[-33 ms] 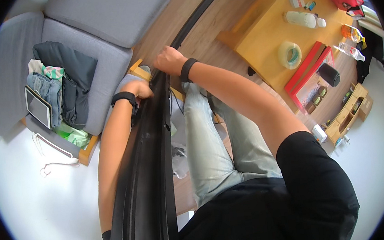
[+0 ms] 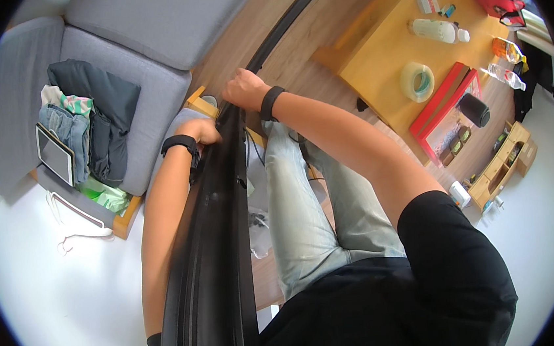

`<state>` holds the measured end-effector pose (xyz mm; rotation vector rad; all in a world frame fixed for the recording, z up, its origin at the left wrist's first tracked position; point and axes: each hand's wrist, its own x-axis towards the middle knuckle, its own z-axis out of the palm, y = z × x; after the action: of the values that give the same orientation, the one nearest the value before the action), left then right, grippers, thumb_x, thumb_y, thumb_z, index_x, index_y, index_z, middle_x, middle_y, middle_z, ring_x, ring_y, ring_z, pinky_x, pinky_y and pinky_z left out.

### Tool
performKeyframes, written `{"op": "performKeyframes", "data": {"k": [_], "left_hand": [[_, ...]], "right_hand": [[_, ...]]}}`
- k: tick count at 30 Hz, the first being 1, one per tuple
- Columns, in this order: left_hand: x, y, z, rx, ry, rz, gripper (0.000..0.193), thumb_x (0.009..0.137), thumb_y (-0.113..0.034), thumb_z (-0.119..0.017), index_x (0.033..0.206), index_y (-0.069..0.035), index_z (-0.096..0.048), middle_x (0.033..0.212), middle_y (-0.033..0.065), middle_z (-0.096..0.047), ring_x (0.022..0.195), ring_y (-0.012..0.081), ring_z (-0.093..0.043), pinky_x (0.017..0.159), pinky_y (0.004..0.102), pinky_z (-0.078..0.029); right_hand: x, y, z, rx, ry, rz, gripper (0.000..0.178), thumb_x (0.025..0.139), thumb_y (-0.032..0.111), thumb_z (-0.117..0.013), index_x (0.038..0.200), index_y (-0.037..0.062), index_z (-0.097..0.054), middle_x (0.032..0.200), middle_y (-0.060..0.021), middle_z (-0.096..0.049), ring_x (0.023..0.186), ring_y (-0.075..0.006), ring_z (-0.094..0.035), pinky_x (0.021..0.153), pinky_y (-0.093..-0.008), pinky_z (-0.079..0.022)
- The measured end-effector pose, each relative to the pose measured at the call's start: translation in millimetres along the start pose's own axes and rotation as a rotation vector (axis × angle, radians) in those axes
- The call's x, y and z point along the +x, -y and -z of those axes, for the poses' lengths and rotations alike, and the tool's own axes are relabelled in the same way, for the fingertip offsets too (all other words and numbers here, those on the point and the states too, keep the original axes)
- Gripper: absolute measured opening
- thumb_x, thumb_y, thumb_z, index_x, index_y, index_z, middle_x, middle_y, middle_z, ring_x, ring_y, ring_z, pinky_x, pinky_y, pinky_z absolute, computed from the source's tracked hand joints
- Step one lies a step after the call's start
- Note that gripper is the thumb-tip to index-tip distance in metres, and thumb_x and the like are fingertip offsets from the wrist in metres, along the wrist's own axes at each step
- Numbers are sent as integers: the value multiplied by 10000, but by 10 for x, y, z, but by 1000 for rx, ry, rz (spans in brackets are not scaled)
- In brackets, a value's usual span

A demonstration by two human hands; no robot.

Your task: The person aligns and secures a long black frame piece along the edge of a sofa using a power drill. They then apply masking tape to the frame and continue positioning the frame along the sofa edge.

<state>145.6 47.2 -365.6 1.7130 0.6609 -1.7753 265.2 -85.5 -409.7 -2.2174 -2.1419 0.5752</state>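
Wood-look floor (image 2: 305, 46) spreads under the head view, with a long black beam (image 2: 209, 258) crossing it from the lower edge toward the top; the other places are told from this beam. Left of the beam stands a grey sofa (image 2: 139, 23), bearing a dark cushion (image 2: 115, 88), folded jeans (image 2: 56, 123) and a tablet (image 2: 56, 155). White hangers (image 2: 80, 220) lie farther left of its near part. Well to the right of the beam, the wooden surface (image 2: 369, 63) carries a roll of clear tape (image 2: 407, 82) and a pale bottle (image 2: 432, 29). The left hand (image 2: 199, 131) bends onto the beam's left side, its fingers hidden, so I cannot tell whether that grip is clamped. Just beyond it, the right hand (image 2: 243, 89) rests at the beam with fingers curled together; whether they enclose its rim is hidden. Both wrists wear black bands, and jeans-clad legs (image 2: 300, 217) stretch just right of the beam.
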Motion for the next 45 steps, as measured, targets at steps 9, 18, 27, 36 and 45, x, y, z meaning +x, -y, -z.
{"op": "performKeyframes", "data": {"k": [9,18,27,36,45], "left_hand": [[107,32,-134,22,-54,42,237,848,-122,-567,927,46,-713,815,203,-711,674,321,-688,648,467,-533],[-12,-79,-153,257,-178,-45,309,812,-68,-582,1077,16,-717,1095,266,-692,1023,398,-691,827,472,-551],[-666,162,-56,-864,131,78,640,905,-454,-657,1223,92,-555,763,224,-647,755,307,-682,676,425,-553],[-1592,25,-1232,-1982,356,-531,595,966,-457,-506,1254,59,-573,1105,210,-690,962,313,-691,863,430,-561],[-1594,144,-1031,-1656,118,-529,513,886,-399,-614,1160,35,-619,981,217,-694,889,297,-711,802,364,-575]], "right_hand": [[-14,-9,0,73,85,7,111,846,210,-639,782,184,-726,825,-25,-739,820,-219,-718,782,-368,-467],[-8,-23,46,71,90,40,89,839,192,-640,818,197,-726,814,-21,-736,831,-210,-714,794,-350,-459],[19,10,16,27,134,-8,90,826,165,-649,870,198,-720,836,-37,-736,842,-219,-716,799,-350,-469],[-31,37,-11,-8,157,-8,99,847,176,-655,899,199,-736,923,-26,-749,919,-203,-713,815,-345,-469],[37,8,-41,-44,135,43,101,859,173,-646,916,184,-728,900,-38,-742,911,-224,-713,805,-359,-470]]}}
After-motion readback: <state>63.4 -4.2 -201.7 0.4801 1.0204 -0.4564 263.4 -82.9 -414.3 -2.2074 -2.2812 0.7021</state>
